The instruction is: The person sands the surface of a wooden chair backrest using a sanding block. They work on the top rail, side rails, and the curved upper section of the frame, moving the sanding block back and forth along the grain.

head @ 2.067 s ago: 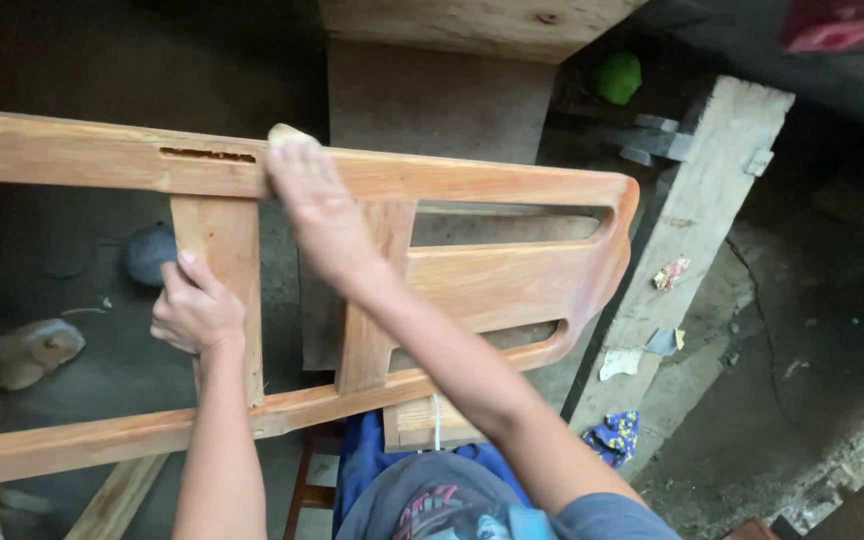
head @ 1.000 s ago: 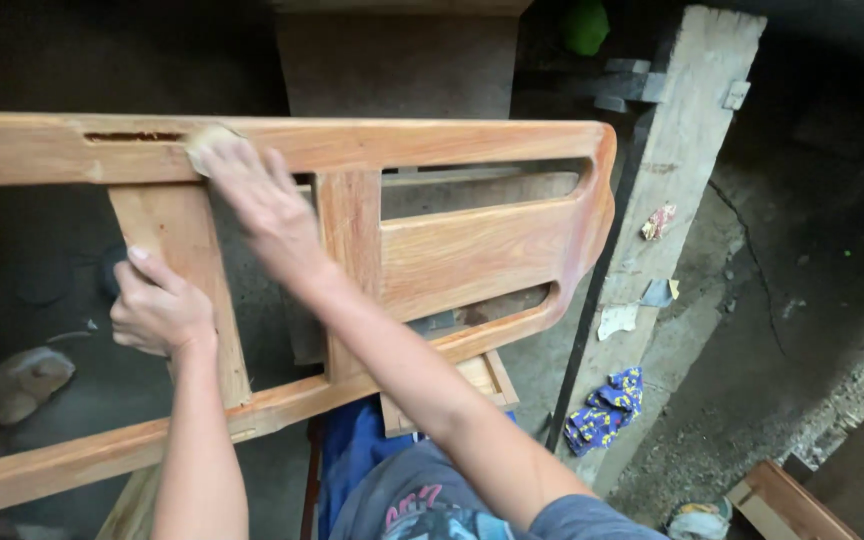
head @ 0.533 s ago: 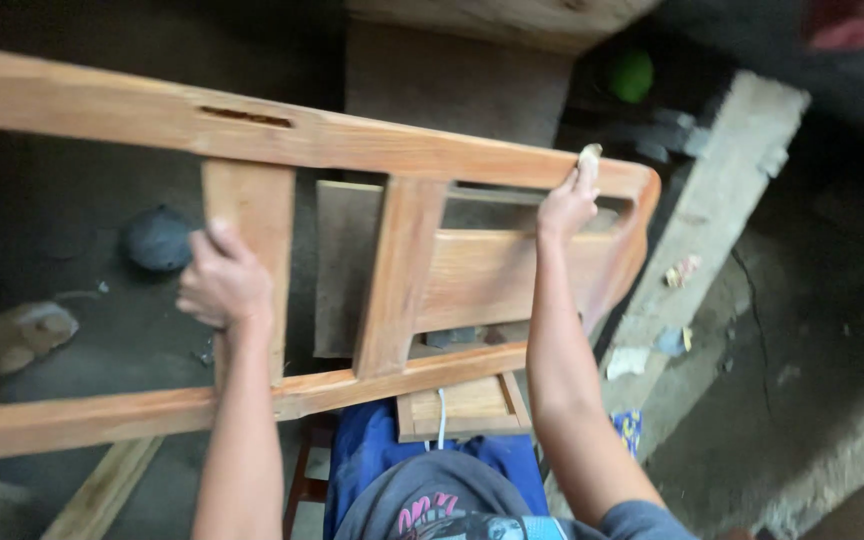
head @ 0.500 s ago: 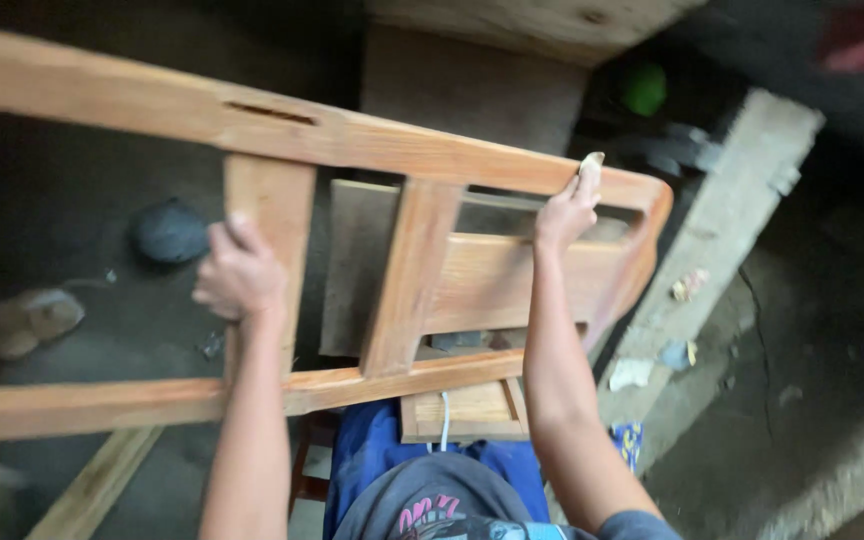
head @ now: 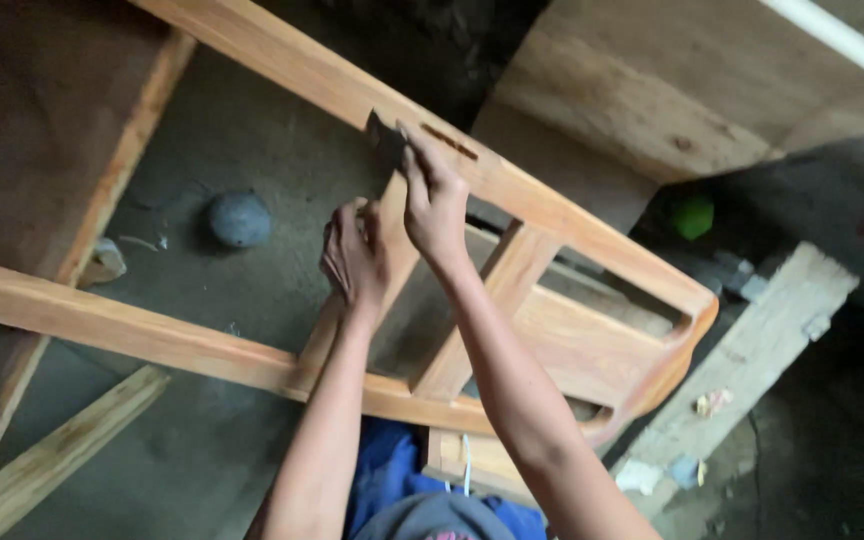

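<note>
A reddish wooden frame [head: 572,345] with two long rails and short uprights lies tilted across my lap. My left hand [head: 354,258] grips one upright slat [head: 392,235] from the side. My right hand [head: 434,196] presses a small folded piece of sandpaper [head: 384,136] against the upper rail [head: 282,60], next to a narrow mortise slot [head: 449,141]. The two hands are close together, almost touching.
A dark round ball [head: 238,218] lies on the concrete floor. Loose wooden boards [head: 62,450] rest at lower left. A thick timber beam [head: 752,360] with paper scraps stands at right. A plywood panel [head: 692,90] and a green object [head: 694,215] are behind the frame.
My right hand moved from the frame's right end back left to the rail near the mortise slot. The view tilted, and the frame now runs diagonally. My left hand stays on the upright.
</note>
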